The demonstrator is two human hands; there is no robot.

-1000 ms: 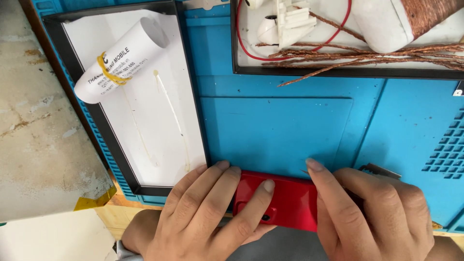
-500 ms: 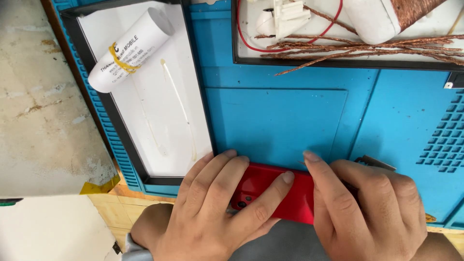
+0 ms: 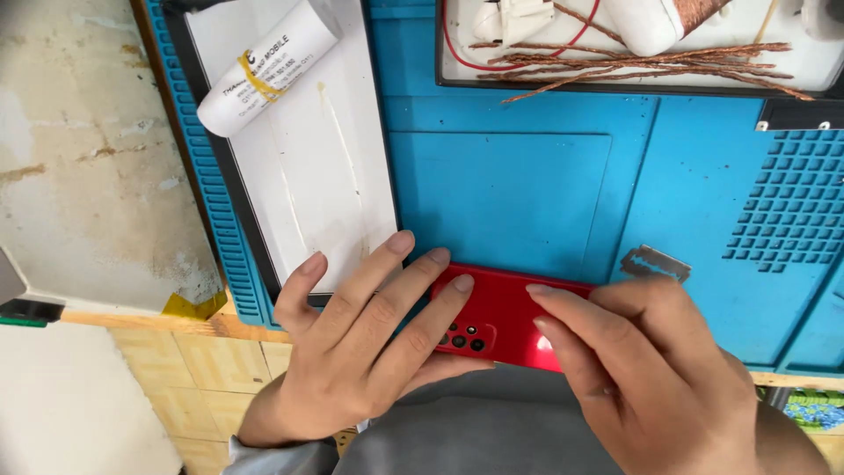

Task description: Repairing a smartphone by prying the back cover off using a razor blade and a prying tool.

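While lying at upper left on a white tray insert (image 3: pixel 299 167), rolled white paper tube with yellow band (image 3: pixel 266 69) sitting apart from all fingers. Left hand (image 3: pixel 360 343) spreading flat, fingers extended over left end of glossy red phone back with camera cluster (image 3: pixel 497 318) at near edge of blue ribbed work mat (image 3: pixel 519 189). Right hand (image 3: pixel 642 369) pressing fingertips on its right end, not closing around it. Thin metal razor blade (image 3: pixel 656 262) lying just beyond.

view: just one, head cam
position: above the bench edge, over both hands
facing: pretty much straight down at the blue mat (image 3: pixel 527 193)
distance: close, hands fill the bottom
shared: nothing, no second view
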